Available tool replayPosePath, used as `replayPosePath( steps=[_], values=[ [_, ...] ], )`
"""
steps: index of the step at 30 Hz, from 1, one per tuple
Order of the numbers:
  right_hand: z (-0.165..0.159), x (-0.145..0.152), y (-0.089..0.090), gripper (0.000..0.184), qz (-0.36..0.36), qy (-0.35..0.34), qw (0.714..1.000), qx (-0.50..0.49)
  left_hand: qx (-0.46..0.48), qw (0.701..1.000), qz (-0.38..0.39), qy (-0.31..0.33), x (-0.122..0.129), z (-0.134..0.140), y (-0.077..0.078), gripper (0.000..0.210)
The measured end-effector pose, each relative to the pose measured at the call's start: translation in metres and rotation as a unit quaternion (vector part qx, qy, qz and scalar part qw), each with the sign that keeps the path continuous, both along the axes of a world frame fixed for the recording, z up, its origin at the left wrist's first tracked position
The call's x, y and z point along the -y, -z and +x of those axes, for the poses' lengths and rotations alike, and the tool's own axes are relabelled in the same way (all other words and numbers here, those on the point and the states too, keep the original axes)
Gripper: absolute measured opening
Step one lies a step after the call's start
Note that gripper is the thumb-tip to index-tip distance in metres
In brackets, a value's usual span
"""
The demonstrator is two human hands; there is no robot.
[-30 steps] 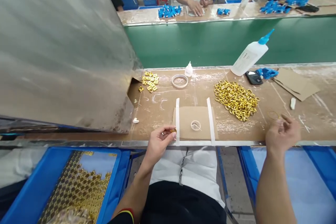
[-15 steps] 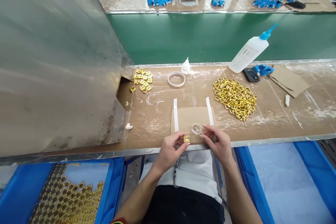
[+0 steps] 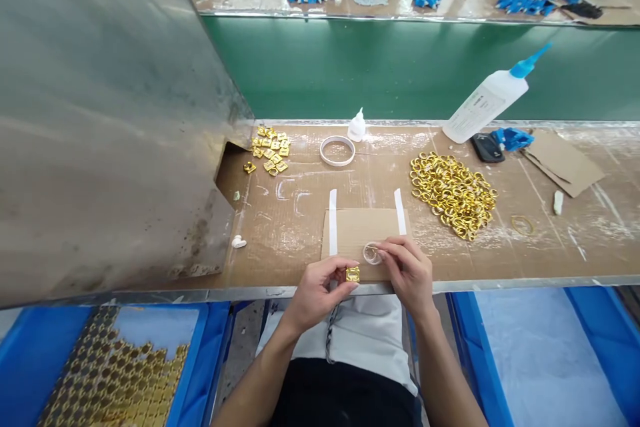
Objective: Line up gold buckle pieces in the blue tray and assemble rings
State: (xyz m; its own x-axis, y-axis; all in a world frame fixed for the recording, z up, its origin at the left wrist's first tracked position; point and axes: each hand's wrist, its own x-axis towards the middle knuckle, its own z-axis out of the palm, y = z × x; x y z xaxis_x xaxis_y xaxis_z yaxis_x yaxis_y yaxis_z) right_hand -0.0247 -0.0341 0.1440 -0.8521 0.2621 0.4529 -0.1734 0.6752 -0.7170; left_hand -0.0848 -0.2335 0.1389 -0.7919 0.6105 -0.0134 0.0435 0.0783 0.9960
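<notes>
Between thumb and fingers, my left hand (image 3: 320,290) pinches a small gold square piece (image 3: 353,274) with a raised frame, just above the table's front edge. My right hand (image 3: 411,273) is closed in a pinch on a thin stick (image 3: 375,249), most of which the fingers hide. The stick's end is over a small clear round dish (image 3: 369,258). That dish lies on a cardboard sheet (image 3: 360,227) held down by two white tape strips.
Gold rings (image 3: 453,193) are heaped right, gold square pieces (image 3: 270,150) left. A tape roll (image 3: 337,151), small white bottle (image 3: 357,127) and large tilted bottle (image 3: 485,107) stand behind. A metal panel (image 3: 115,113) blocks the left. Blue trays (image 3: 200,353) flank my lap; co-workers sit opposite.
My right hand has shifted slightly left toward the dish, and less of the stick shows. My left hand still holds the gold piece, now turned more face-up. The camera view has shifted a little.
</notes>
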Motion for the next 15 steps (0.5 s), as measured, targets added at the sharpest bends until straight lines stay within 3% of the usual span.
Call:
replayPosePath(
  steps=[15],
  values=[
    [-0.0012,-0.002,0.0022,0.02,-0.033,-0.017,0.999,-0.011,-0.002,1.0,-0.009,-0.01,0.0007,0.0021,0.0031,0.023]
  ],
)
